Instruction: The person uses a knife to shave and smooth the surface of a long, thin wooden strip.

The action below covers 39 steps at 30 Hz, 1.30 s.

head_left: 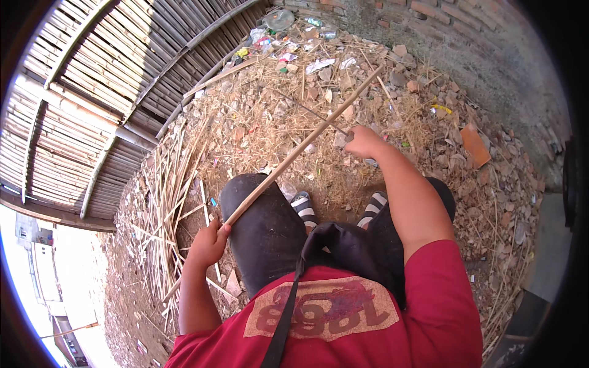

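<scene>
My left hand (207,245) is closed around the lower part of a long, pale bamboo strip (279,168). The strip slants over my left knee, its far end pointing up and to the right. In my right hand (366,143) is the handle of a knife, its thin dark blade (305,107) pointing away to the upper left. Blade and strip cross a little ahead of my right hand; whether the edge bites into the strip, I cannot tell.
Many split bamboo strips (165,202) lie piled to my left. A bamboo-slat wall (92,80) stands at far left, a brick wall (478,61) at far right. Rubble, shavings and litter (288,52) cover the ground. A broken orange tile (475,146) lies to the right.
</scene>
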Available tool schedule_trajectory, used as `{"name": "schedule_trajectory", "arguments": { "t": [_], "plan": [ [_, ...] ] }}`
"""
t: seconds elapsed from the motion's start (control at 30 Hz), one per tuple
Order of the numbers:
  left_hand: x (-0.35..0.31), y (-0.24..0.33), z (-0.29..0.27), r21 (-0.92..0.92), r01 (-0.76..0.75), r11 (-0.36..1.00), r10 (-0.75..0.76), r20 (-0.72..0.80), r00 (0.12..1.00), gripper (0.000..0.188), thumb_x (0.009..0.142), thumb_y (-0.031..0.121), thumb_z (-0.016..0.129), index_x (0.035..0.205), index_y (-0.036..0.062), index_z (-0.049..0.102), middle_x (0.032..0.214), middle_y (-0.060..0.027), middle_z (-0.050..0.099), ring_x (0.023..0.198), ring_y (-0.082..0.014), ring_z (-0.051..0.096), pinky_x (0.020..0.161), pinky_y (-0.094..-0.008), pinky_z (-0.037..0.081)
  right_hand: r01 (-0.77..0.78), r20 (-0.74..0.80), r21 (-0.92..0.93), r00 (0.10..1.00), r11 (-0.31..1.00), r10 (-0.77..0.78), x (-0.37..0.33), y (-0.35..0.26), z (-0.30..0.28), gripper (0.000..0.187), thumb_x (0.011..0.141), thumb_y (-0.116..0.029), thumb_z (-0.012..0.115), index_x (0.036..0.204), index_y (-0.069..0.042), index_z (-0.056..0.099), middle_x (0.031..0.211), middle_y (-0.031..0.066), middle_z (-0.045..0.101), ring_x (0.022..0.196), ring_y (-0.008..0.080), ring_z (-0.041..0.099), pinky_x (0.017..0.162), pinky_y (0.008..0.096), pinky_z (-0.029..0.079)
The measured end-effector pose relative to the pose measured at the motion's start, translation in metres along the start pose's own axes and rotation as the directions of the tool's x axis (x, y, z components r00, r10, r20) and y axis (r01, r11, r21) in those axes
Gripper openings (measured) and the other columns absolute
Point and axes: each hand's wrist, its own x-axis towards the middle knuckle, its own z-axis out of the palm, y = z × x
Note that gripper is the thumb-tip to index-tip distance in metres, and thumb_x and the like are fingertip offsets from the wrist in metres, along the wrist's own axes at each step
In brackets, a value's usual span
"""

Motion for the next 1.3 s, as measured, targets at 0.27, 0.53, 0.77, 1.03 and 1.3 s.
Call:
{"name": "schedule_trajectory", "arguments": {
  "t": [0.27, 0.53, 0.77, 1.03, 1.3],
  "plan": [
    [0.003, -0.013, 0.004, -0.032, -0.002, 0.999, 0.004, 0.052, 0.999, 0.049, 0.105, 0.044, 0.049, 0.094, -0.0031, 0.060, 0.085, -0.0288, 0.066, 0.085, -0.0475, 0.064, 0.076, -0.0517, 0.048, 0.261, 0.149, -0.211, 0.961, 0.942, -0.233, -0.015, -0.044, 0.006, 0.032, 0.072, -0.023, 0.067, 0.101, -0.008, 0.072, 0.097, 0.0184, 0.073, 0.095, 0.0376, 0.069, 0.083, 0.0455, 0.055],
    [0.000, 0.001, -0.003, -0.014, -0.007, 1.000, 0.007, 0.002, 1.000, 0.048, 0.104, 0.044, 0.051, 0.091, -0.0018, 0.058, 0.081, -0.0291, 0.064, 0.082, -0.0497, 0.063, 0.072, -0.0535, 0.047, 0.062, -0.012, -0.082, 0.998, 0.995, -0.063, 0.002, -0.005, 0.013, 0.035, 0.072, -0.025, 0.070, 0.098, -0.002, 0.072, 0.092, 0.0216, 0.072, 0.089, 0.0368, 0.070, 0.079, 0.0450, 0.056],
    [0.010, -0.008, 0.007, 0.142, -0.101, 0.985, 0.116, -0.104, 0.988, 0.046, 0.101, 0.045, 0.055, 0.087, 0.0007, 0.057, 0.075, -0.0272, 0.064, 0.074, -0.0509, 0.063, 0.066, -0.0576, 0.046, 0.234, 0.170, -0.128, 0.963, 0.964, -0.212, -0.003, -0.025, 0.025, 0.034, 0.071, -0.024, 0.068, 0.100, -0.008, 0.073, 0.100, 0.0207, 0.072, 0.095, 0.0369, 0.069, 0.081, 0.0471, 0.056],
    [0.013, -0.007, 0.016, 0.151, -0.099, 0.984, 0.117, -0.113, 0.987, 0.048, 0.098, 0.047, 0.059, 0.085, 0.0010, 0.056, 0.075, -0.0278, 0.064, 0.076, -0.0507, 0.063, 0.066, -0.0576, 0.048, 0.246, 0.137, -0.243, 0.966, 0.938, -0.218, -0.028, -0.060, 0.009, 0.028, 0.072, -0.021, 0.067, 0.097, -0.009, 0.073, 0.099, 0.0171, 0.073, 0.095, 0.0377, 0.069, 0.081, 0.0464, 0.056],
    [0.011, 0.004, 0.006, 0.189, -0.117, 0.975, 0.138, -0.105, 0.985, 0.049, 0.097, 0.047, 0.060, 0.084, 0.0004, 0.056, 0.074, -0.0280, 0.063, 0.074, -0.0506, 0.063, 0.065, -0.0576, 0.048, 0.097, 0.046, -0.138, 0.995, 0.986, -0.091, -0.006, -0.024, 0.013, 0.029, 0.074, -0.024, 0.067, 0.097, -0.007, 0.073, 0.096, 0.0189, 0.072, 0.094, 0.0376, 0.070, 0.083, 0.0461, 0.056]
  ]
}}
